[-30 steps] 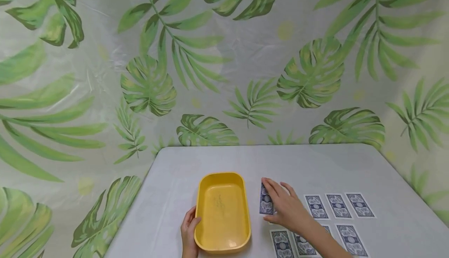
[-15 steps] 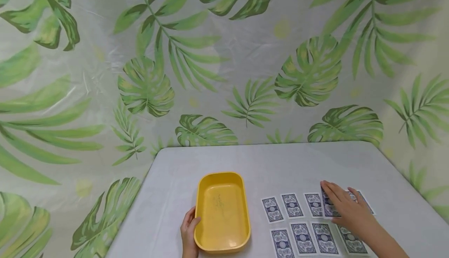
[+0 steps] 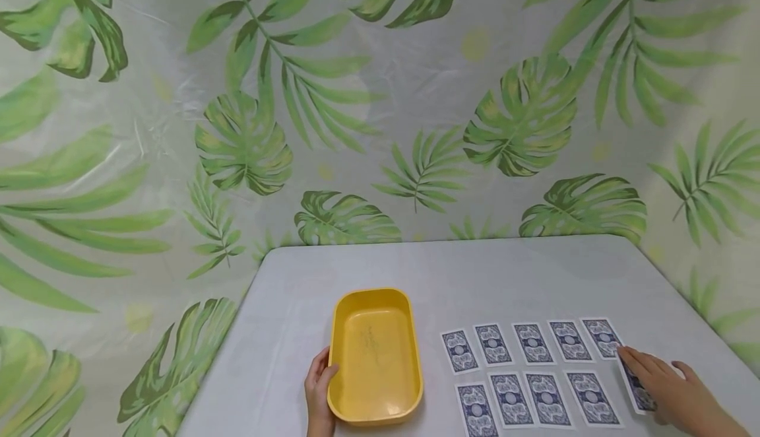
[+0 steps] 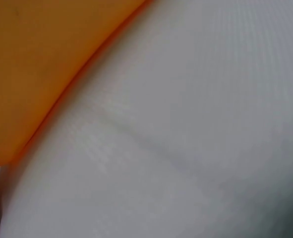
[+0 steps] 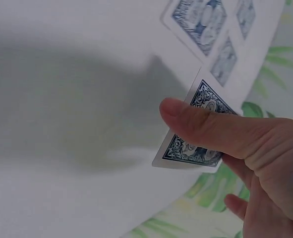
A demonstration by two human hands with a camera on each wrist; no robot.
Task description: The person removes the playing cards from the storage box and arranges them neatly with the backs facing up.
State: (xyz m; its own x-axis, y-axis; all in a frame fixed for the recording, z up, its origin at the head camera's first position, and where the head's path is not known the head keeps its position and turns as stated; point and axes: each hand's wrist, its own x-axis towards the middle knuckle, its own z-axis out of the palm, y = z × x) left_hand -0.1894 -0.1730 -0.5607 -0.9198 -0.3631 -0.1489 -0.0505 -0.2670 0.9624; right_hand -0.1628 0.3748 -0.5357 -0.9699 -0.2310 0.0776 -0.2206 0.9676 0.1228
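Note:
A yellow rectangular tray point(image 3: 375, 384) with rounded corners stands on the white table, and nothing lies in it. My left hand point(image 3: 319, 392) grips its left side, thumb over the rim; the left wrist view catches the tray's outer wall point(image 4: 42, 64). At the right, my right hand point(image 3: 671, 384) pinches a blue-backed playing card point(image 5: 186, 153) between thumb and fingers, its back facing up. The thumb covers the card's middle in the right wrist view. This card is tilted, just right of the front row of face-down playing cards point(image 3: 592, 399).
Several more face-down playing cards point(image 3: 537, 343) form a back row behind the front one, between the tray and my right hand. The white table point(image 3: 475, 278) ends at a leaf-patterned curtain point(image 3: 380, 127) behind it.
My right hand has carried the card from beside the tray across the rows to their right end. The left hand keeps its grip on the tray.

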